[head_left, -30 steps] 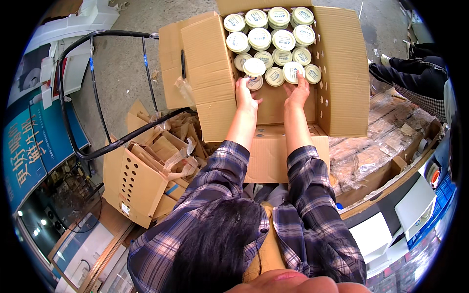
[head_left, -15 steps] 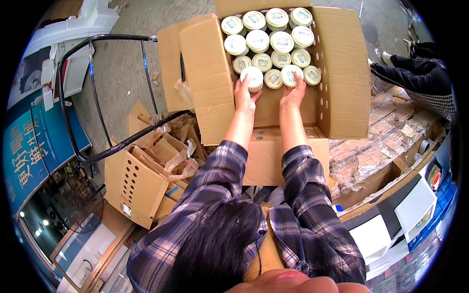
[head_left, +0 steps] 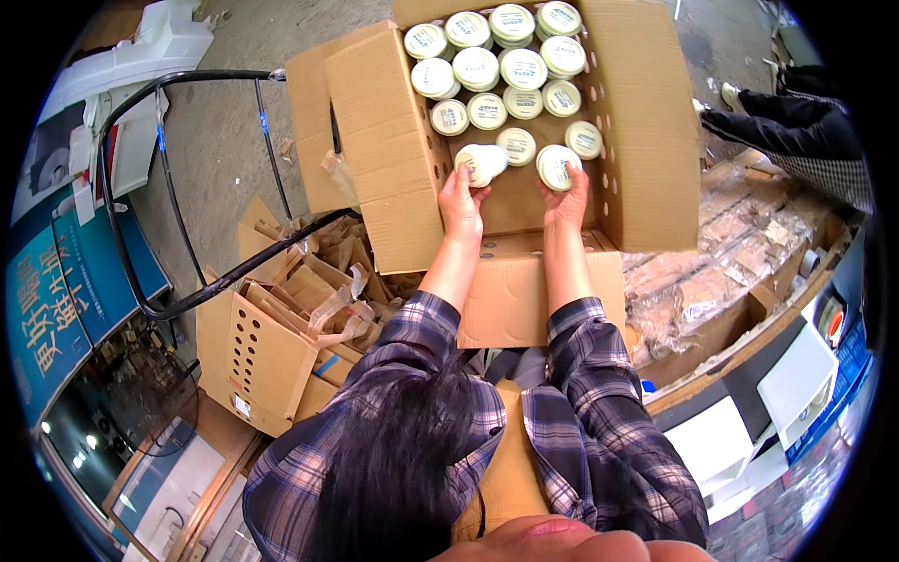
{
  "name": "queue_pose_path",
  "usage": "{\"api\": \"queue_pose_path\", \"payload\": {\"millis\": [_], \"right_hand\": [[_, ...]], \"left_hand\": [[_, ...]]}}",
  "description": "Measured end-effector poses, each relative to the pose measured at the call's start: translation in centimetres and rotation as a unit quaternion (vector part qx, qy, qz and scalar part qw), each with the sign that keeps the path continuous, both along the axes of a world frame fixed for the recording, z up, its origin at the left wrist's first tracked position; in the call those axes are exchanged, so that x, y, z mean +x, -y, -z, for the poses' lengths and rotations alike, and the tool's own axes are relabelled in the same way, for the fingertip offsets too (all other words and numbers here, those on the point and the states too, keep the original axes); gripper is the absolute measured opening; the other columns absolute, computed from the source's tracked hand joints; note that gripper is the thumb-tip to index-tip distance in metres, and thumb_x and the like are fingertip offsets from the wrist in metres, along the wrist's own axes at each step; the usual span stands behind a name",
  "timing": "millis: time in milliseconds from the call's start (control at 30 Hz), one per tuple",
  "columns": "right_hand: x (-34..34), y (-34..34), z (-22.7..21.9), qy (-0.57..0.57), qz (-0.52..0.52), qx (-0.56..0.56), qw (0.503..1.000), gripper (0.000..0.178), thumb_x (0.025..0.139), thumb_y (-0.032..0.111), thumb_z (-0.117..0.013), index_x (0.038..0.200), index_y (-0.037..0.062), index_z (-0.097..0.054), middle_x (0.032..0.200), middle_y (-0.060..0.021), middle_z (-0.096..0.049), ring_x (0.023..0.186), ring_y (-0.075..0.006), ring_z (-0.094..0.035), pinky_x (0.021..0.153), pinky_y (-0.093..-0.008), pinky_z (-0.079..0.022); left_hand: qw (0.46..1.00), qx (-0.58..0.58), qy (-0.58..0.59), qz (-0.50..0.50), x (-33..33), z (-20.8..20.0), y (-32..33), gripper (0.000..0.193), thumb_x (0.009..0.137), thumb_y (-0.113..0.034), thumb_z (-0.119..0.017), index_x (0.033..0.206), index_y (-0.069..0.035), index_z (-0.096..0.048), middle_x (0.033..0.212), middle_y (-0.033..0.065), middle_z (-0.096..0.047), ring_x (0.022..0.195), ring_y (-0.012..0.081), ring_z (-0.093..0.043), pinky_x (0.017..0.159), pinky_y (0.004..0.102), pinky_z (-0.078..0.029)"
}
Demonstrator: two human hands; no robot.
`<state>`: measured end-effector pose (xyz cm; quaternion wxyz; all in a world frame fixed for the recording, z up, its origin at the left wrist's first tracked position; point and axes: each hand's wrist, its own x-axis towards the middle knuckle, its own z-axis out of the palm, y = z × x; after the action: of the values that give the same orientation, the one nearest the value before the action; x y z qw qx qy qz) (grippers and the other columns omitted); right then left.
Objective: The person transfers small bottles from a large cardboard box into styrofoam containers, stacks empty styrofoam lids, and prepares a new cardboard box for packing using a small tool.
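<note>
Head view: near the upper centre of the frame, inside the open cardboard box [head_left: 646, 140], a white-lidded jar [head_left: 479, 164] is gripped by the left hand [head_left: 462, 201] and another jar [head_left: 557, 167] by the right hand [head_left: 567, 201], fingers closed round each, beside the packed rows of jars [head_left: 506, 66].

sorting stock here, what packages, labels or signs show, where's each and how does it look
Open brown carton: ahead, rows of jars.
Round cream-lidded jars: left hand and right hand each hold one.
Blue sign: far left, pale characters.
Holed brown box: lower left, cardboard scraps.
</note>
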<state>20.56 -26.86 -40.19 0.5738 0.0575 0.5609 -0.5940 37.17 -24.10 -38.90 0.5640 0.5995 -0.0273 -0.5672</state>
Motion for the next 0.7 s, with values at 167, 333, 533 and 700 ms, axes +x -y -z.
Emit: {"api": "queue_pose_path", "payload": {"millis": [167,333,533,700], "right_hand": [[-1.9,-2.9,-2.0,0.005,-0.061,0.040,0.997,0.059,0.079,0.035,-0.077,0.128,0.0146,-0.050,0.117,-0.0068,-0.064,0.102,-0.0227,-0.064,0.078,-0.0451,-0.051],[-2.3,-2.7,-2.9,-0.012,-0.101,0.046,0.994,0.062,0.078,0.037,-0.077,0.128,0.0144,-0.049,0.117,-0.0063,-0.063,0.105,-0.0214,-0.063,0.079,-0.0448,-0.051],[-2.1,-2.6,-2.5,-0.009,-0.160,0.046,0.986,0.058,0.078,0.035,-0.079,0.125,0.0129,-0.052,0.117,-0.0076,-0.062,0.106,-0.0219,-0.063,0.085,-0.0466,-0.053],[-2.1,-2.4,-1.9,-0.005,-0.159,0.061,0.985,0.059,0.078,0.035,-0.079,0.125,0.0123,-0.052,0.118,-0.0078,-0.062,0.107,-0.0219,-0.062,0.085,-0.0478,-0.052]], "left_hand": [[0.987,0.083,0.128,0.044,-0.2,1.1,-1.2,0.033,0.100,-0.031,-0.061,0.122,-0.006,-0.062,0.115,0.0051,-0.066,0.106,0.0204,-0.061,0.078,0.0350,-0.053],[0.937,0.043,0.305,0.167,0.1,1.4,-0.1,0.067,0.092,-0.043,-0.069,0.139,0.001,-0.048,0.145,0.0176,-0.049,0.133,0.0318,-0.046,0.109,0.0423,-0.037],[0.854,0.090,0.315,0.404,-1.2,-2.2,4.1,0.101,0.074,-0.048,-0.085,0.143,0.006,-0.035,0.137,0.0270,-0.053,0.125,0.0324,-0.055,0.105,0.0408,-0.045],[0.768,-0.063,0.403,0.493,-0.1,1.7,-1.0,0.100,0.069,-0.017,-0.089,0.146,0.001,-0.028,0.137,0.0229,-0.055,0.124,0.0286,-0.058,0.105,0.0373,-0.047]]}}
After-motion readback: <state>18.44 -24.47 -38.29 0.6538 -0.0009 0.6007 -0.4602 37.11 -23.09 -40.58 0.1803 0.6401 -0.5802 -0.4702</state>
